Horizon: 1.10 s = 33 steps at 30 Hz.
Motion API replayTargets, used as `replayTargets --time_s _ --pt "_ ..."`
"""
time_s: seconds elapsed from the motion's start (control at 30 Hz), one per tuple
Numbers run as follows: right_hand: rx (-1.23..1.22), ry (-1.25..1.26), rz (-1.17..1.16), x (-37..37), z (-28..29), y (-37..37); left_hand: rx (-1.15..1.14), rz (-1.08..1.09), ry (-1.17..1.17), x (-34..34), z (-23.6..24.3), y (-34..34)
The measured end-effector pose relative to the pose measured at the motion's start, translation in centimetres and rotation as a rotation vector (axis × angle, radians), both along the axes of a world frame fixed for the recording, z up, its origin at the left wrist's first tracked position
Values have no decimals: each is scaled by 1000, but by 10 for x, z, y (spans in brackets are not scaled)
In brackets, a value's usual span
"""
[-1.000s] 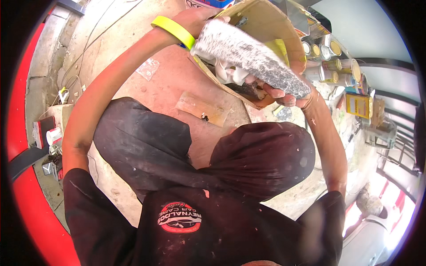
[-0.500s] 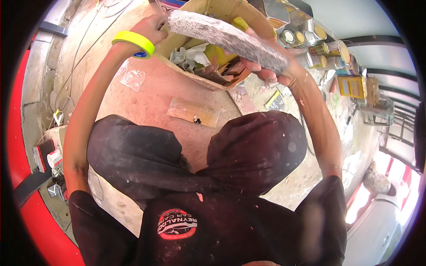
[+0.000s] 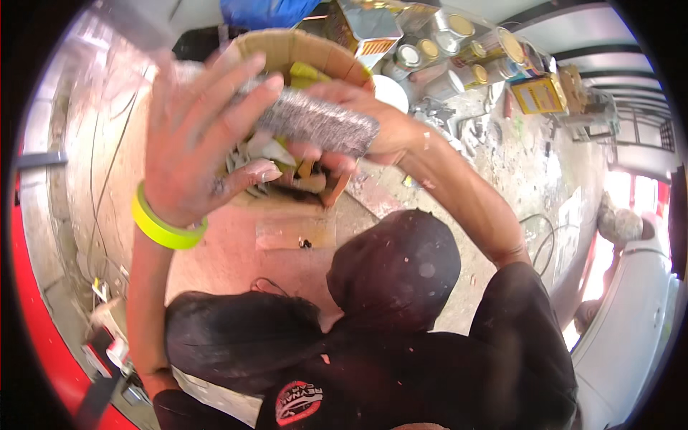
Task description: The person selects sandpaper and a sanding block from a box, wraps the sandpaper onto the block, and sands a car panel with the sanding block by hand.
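Note:
My right hand (image 3: 383, 129) is wrapped round the near right end of a long grey block (image 3: 319, 118) with a rough, dusty face, which looks like a sanding block. Over the block's left part is my left hand (image 3: 204, 132), fingers spread and a little blurred; whether it touches the block I cannot tell. A bright yellow-green ring (image 3: 161, 226), like a roll of tape, circles my left wrist. Beneath the block stands a round cardboard bin (image 3: 315, 49) holding crumpled paper and scraps. The block's far left end is hidden behind my left hand.
Several paint cans (image 3: 448, 84) stand at the far right, beside a yellow box (image 3: 539, 94). A blue bag (image 3: 269, 11) lies behind the bin. On the floor before my knees lies a flat tan sheet (image 3: 290, 233) with a small black thing on it. Thin cables run along the left floor.
My left hand has left the block's end and spread out over it. My right hand and the block have moved left and slightly down in view. The view itself has shifted.

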State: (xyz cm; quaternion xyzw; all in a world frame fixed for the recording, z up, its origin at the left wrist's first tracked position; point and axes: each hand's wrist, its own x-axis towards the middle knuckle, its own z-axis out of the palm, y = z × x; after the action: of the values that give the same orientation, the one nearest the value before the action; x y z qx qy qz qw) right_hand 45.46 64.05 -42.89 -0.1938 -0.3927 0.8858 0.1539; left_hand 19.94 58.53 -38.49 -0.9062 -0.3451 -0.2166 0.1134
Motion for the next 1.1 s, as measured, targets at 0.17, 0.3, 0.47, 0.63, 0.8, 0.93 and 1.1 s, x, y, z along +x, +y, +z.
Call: replayTargets --time_s 0.17,0.3,0.47,0.63,0.8,0.93,1.1 --pt "-171 34 141 -2 31 -7 -463 73 -484 8 25 8" --pt "-292 -88 153 26 102 -32 -656 73 -565 32 89 -20" --pt "-509 -33 213 58 205 -89 -1162 232 -812 76 186 -90" --pt "-589 -114 125 97 307 -171 -1275 200 -697 106 302 -136" --pt "-659 -24 90 118 433 -226 -1513 204 -765 136 408 -182" --pt "-657 52 -26 133 482 -257 -1422 133 -783 151 471 -185" --pt "-641 213 -258 152 519 -281 -1471 -103 -718 172 498 -188"
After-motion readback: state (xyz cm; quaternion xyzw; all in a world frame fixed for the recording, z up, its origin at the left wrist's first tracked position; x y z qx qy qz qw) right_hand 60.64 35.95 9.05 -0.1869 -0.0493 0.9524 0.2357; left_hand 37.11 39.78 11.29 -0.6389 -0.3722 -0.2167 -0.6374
